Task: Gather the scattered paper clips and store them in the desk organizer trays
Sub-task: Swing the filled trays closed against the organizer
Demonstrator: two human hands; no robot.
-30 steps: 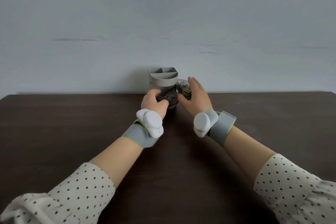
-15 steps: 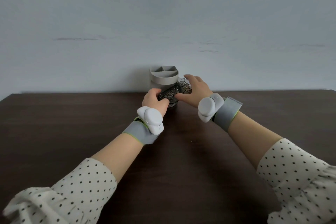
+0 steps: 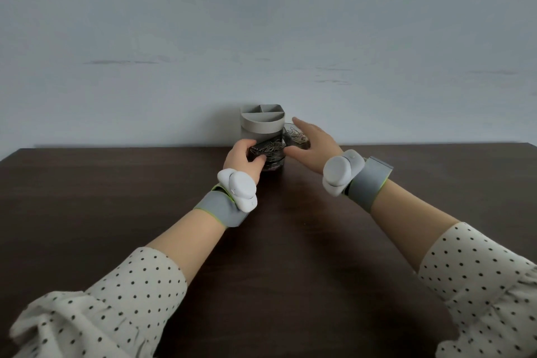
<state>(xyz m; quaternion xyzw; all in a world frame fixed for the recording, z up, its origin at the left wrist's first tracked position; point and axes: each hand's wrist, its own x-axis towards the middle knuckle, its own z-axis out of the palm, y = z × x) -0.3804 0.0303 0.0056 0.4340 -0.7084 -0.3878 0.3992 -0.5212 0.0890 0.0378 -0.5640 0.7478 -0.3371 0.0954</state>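
Clips [image 3: 268, 150] are already heaped in two clear trays [image 3: 302, 141] swung out beneath the grey organizer [image 3: 261, 125], none seen loose on the table [image 3: 116, 183]; the front tray is gripped by the left hand [image 3: 244, 158], the right hand [image 3: 312, 144] spread open beside the rear tray, so closing seems left.

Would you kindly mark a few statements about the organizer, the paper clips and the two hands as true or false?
1. The left hand grips the front clear tray. True.
2. The grey organizer's top compartments are full of paper clips. False: no clips show in them.
3. Paper clips lie in the swung-out tray on the right. True.
4. The right hand is clenched in a fist. False: its fingers are spread, reaching over the right tray.
5. Loose clips litter the dark table. False: none are visible there.
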